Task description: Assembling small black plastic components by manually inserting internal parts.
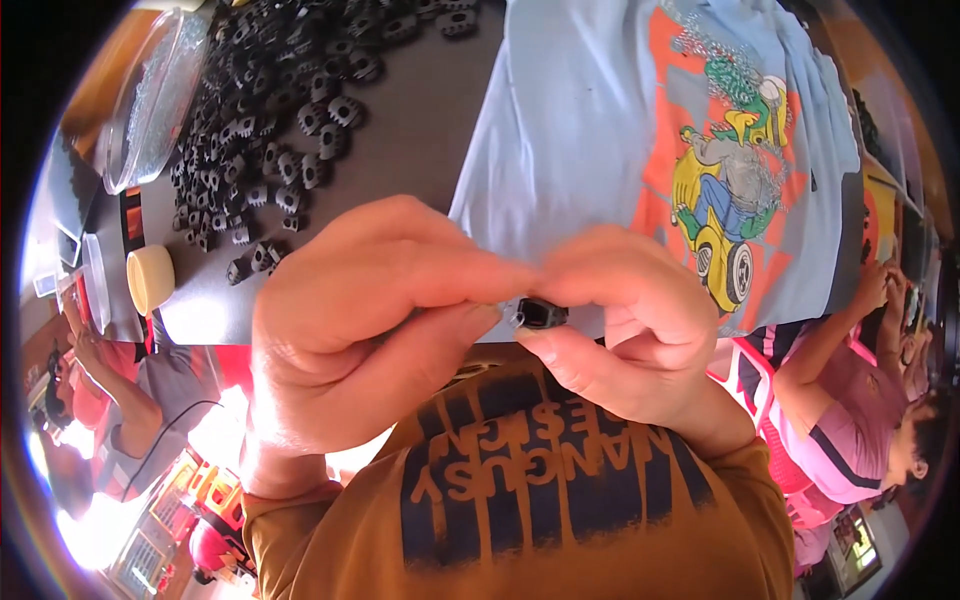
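Note:
My right hand (630,320) pinches a small black plastic clip piece (543,314) between thumb and fingers, close in front of my chest. Close beside it, my left hand (375,325) is closed, thumb and index finger nearly together, the index fingertip reaching my right hand. A tiny shiny metal bit (519,319) shows at the piece's left end; which hand bears it is unclear. Whatever lies between my left fingertips is too small to name. Beyond my left hand spreads a heap of similar black toothed clip pieces (270,130) on the dark table (420,120).
A light blue printed cloth (570,110) covers the table's right side, with small metal springs (700,40) on it. A clear plastic tub (125,130) of springs stands far left, a cream round container (150,280) nearer. People sit at left (130,390) and right (840,410).

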Tool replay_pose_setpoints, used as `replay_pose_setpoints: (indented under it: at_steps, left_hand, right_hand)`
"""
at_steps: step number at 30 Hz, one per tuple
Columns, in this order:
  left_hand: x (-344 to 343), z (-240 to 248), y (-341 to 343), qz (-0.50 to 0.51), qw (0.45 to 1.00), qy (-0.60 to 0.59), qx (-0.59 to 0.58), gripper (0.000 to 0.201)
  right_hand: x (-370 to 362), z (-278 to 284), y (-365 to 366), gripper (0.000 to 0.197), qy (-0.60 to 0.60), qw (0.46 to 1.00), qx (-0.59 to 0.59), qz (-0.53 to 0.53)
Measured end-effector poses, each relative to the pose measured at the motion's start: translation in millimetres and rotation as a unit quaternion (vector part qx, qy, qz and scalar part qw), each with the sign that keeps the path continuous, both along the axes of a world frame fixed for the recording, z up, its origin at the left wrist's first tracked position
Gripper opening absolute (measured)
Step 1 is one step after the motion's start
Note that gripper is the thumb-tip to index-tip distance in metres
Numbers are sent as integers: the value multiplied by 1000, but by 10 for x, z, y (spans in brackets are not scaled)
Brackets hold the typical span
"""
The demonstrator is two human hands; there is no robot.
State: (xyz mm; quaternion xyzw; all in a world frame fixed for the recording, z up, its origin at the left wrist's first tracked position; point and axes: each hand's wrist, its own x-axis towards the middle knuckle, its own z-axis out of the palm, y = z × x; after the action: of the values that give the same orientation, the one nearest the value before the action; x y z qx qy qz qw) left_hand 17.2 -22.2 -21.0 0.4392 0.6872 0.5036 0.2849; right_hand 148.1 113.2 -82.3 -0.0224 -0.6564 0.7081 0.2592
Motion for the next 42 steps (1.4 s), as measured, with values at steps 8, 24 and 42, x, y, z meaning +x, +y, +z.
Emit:
replay_pose_setpoints:
  at_steps: [8, 24, 42]
  left_hand:
    - [-45, -74, -163, -14, 1000, 22, 10, 25]
    - [106, -436, -458, 61, 933, 312, 171, 53]
    - [-606, -448, -885, 361, 844, 371, -139, 10]
  right_hand:
    - [-64, 61, -35, 23, -18, 990, 140, 20]
    - [-147, 131, -154, 30, -81, 991, 62, 83]
    - [-189, 57, -149, 27, -71, 987, 110, 92]
